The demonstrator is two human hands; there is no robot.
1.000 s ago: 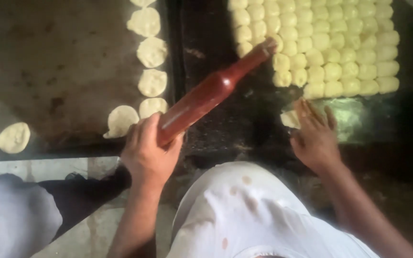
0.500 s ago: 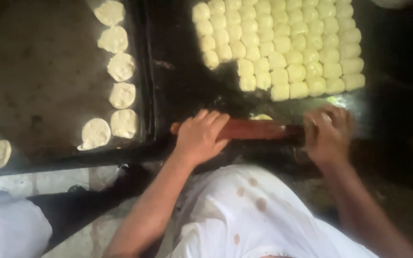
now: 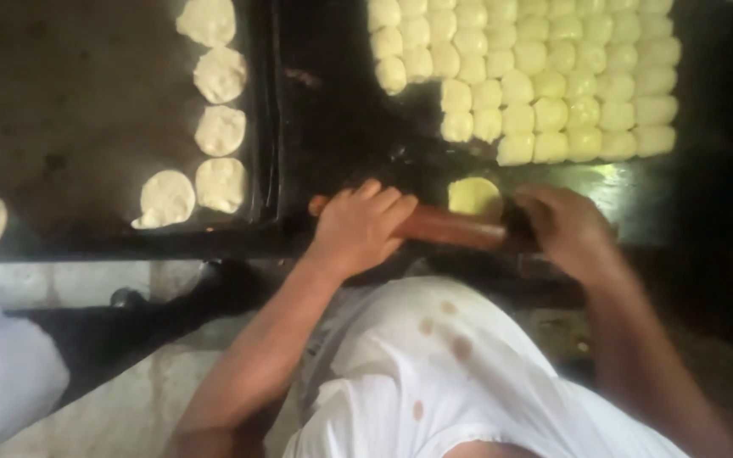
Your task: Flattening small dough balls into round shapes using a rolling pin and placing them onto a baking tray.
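Observation:
A reddish-brown wooden rolling pin [image 3: 447, 227] lies crosswise on the dark work surface [image 3: 341, 127]. My left hand [image 3: 358, 225] presses on its left end and my right hand [image 3: 566, 225] on its right end. A round yellow piece of dough [image 3: 473, 195] sits just beyond the pin, partly under it, between my hands. Several small dough pieces [image 3: 545, 76] lie in tight rows at the far right.
A dark tray [image 3: 61, 110] on the left holds several flattened dough rounds [image 3: 218, 131] along its right and near edges. My white-shirted body [image 3: 434, 382] fills the foreground. A pale cloth [image 3: 2, 373] shows at the lower left.
The pin went from tilted in my left hand alone to lying crosswise under both hands. My right hand left the dough piece and took the pin's right end.

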